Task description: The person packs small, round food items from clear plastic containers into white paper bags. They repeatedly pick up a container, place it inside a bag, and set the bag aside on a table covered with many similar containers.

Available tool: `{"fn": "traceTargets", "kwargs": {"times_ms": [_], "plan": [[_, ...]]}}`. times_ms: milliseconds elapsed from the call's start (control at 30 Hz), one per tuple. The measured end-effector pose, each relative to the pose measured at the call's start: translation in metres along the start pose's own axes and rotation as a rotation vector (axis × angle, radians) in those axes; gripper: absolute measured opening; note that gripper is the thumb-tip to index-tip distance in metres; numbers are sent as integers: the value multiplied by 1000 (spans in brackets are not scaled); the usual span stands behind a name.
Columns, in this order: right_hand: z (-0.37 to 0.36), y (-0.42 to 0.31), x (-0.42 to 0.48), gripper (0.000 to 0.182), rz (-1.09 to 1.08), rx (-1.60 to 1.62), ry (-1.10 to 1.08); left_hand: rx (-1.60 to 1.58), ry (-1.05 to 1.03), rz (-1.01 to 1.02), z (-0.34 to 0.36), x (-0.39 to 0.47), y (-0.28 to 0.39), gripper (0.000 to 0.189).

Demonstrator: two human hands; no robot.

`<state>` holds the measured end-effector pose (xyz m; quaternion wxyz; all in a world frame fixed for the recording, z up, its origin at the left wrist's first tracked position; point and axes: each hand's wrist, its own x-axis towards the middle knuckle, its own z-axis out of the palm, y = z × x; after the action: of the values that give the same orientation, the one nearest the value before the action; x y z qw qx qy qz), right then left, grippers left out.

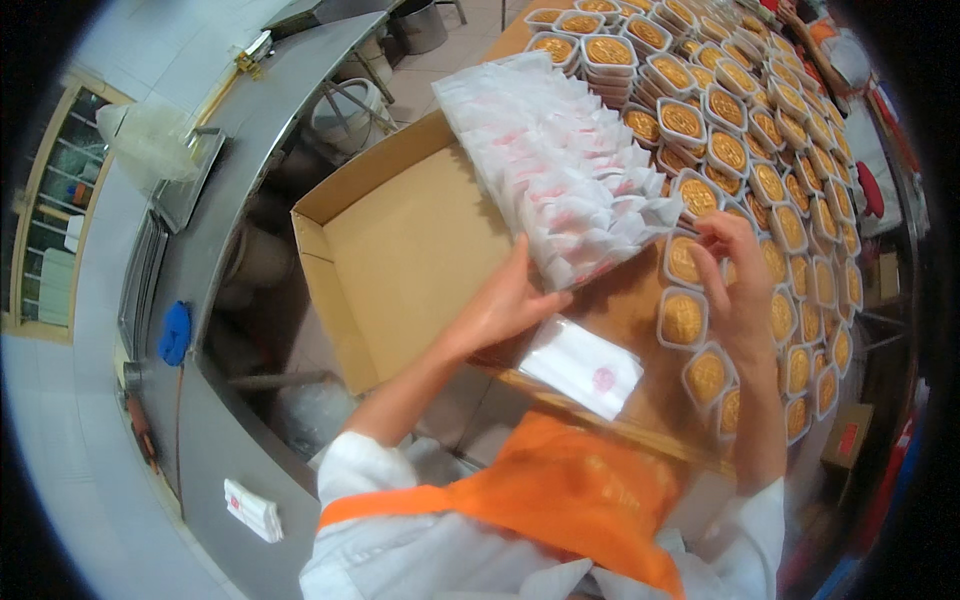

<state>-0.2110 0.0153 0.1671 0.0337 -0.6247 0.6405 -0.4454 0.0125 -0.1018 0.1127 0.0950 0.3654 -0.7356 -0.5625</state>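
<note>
Many white packets with red print (555,172) lie in overlapping rows on a wooden table. My left hand (510,292) is at their near edge, thumb and fingers apart; whether it grips a packet cannot be told. At the right end of the rows is my right hand (731,262), raised over the mooncakes, with its fingers bent and its fingertips close to a packet corner. Golden mooncakes in clear plastic trays (682,319) spread across the right side, stacked towards the back. A stack of white wrappers with a round red mark (585,367) rests at the table's near edge.
A shallow cardboard box (420,247) adjoins the packets on the left. Further left runs a metal counter (225,420) with a small stack of white wrappers (253,510) and a blue item (175,334). White buckets (349,112) stand beneath. Another person's arm (814,52) shows at the far right.
</note>
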Motion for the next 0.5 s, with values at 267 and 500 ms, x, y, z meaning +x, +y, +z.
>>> {"fn": "traceTargets", "kwargs": {"times_ms": [267,500], "plan": [[-59,0,-72,16,227,-30,151,92,218,242,30,10,-23,70],[-152,14,-180,13,573,-316,253,627,14,707,92,-45,-17,44]]}}
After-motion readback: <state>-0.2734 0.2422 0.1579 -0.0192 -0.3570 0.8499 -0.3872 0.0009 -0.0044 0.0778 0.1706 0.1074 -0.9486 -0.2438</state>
